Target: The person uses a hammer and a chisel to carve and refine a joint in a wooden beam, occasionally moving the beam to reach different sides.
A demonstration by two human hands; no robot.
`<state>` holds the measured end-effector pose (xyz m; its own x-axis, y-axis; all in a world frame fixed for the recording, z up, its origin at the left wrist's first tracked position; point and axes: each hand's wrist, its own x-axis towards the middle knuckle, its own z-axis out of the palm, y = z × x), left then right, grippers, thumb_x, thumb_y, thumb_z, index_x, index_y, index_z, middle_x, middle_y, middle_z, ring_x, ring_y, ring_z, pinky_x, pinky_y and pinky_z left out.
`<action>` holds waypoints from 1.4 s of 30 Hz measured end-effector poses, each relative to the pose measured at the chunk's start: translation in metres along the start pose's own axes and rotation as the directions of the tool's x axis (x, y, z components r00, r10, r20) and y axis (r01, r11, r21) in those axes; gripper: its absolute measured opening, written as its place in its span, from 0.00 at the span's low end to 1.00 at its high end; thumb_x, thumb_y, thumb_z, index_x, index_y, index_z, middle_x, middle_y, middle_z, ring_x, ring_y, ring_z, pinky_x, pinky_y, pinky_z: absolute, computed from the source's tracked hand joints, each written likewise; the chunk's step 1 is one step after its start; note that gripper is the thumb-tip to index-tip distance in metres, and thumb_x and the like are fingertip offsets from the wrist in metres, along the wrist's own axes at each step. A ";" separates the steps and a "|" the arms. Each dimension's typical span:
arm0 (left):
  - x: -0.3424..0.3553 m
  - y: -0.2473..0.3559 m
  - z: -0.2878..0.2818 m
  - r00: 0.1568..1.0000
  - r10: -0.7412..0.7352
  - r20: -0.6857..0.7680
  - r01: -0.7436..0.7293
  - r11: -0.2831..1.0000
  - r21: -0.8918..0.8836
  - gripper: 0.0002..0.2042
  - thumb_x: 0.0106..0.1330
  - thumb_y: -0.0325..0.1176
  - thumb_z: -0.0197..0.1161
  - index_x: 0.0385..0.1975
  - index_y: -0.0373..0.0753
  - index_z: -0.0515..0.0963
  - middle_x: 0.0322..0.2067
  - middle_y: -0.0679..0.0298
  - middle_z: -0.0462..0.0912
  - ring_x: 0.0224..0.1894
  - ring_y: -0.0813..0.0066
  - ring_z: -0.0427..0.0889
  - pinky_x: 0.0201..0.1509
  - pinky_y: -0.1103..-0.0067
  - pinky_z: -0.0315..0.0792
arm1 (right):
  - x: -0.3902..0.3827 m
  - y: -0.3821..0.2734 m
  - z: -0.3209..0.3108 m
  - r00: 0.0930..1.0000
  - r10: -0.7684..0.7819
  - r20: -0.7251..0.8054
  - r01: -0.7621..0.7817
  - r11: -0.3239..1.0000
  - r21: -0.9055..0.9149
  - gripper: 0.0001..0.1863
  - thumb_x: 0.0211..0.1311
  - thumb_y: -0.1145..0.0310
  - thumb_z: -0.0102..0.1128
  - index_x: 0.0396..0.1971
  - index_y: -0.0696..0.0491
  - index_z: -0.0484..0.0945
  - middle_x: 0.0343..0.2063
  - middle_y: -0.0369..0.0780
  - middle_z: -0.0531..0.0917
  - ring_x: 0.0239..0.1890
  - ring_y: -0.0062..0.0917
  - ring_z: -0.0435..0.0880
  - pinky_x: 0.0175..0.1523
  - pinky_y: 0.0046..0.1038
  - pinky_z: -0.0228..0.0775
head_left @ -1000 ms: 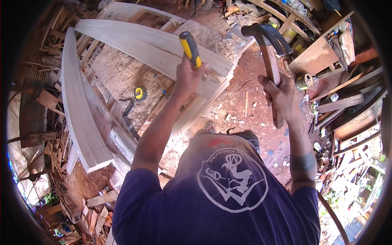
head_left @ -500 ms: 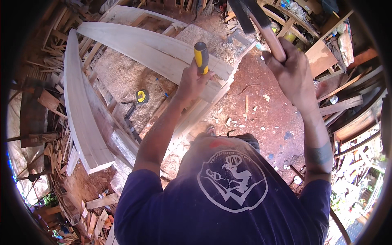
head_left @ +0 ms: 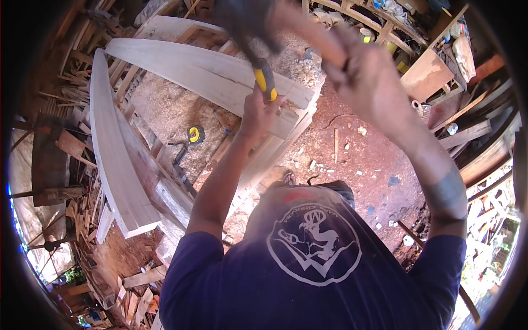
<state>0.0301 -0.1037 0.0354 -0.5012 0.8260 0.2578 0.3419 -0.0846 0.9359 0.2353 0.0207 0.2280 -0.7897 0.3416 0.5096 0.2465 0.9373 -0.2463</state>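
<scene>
My left hand [head_left: 258,114] is closed around a chisel [head_left: 265,80] with a black and yellow handle, standing nearly upright at the near end of a long pale plank [head_left: 203,69]. The chisel's blade is hidden below my fist. In my right hand [head_left: 366,77] is a hammer [head_left: 316,36] with a wooden handle. Its dark head, smeared by motion, is just above the chisel's butt; whether they touch I cannot tell. A second curved pale plank [head_left: 113,148] lies to the left, and the two meet at the far left.
A yellow and black tape measure [head_left: 194,134] rests on wood shavings between the planks, close to a dark tool [head_left: 180,159]. Chips lie on the reddish floor [head_left: 360,148] at the right. Scrap wood [head_left: 135,302] is piled at lower left, with boards [head_left: 432,77] along the right.
The hammer has swung left toward the chisel, and my right hand has moved left with it. My left hand still grips the chisel, now tilted slightly differently.
</scene>
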 end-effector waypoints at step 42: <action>-0.002 -0.015 -0.002 0.997 -0.075 0.020 0.073 0.993 0.093 0.12 0.66 0.22 0.69 0.43 0.33 0.73 0.32 0.61 0.86 0.36 0.74 0.88 0.46 0.77 0.82 | -0.028 0.029 0.018 0.927 0.288 0.242 -0.271 0.957 -0.099 0.12 0.66 0.68 0.60 0.45 0.58 0.78 0.26 0.56 0.83 0.34 0.50 0.87 0.42 0.50 0.78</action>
<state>0.0243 -0.1052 0.0219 -0.5094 0.8411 0.1817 0.3765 0.0279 0.9260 0.2544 0.0366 0.1917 -0.7968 0.5695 0.2020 0.5057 0.8115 -0.2929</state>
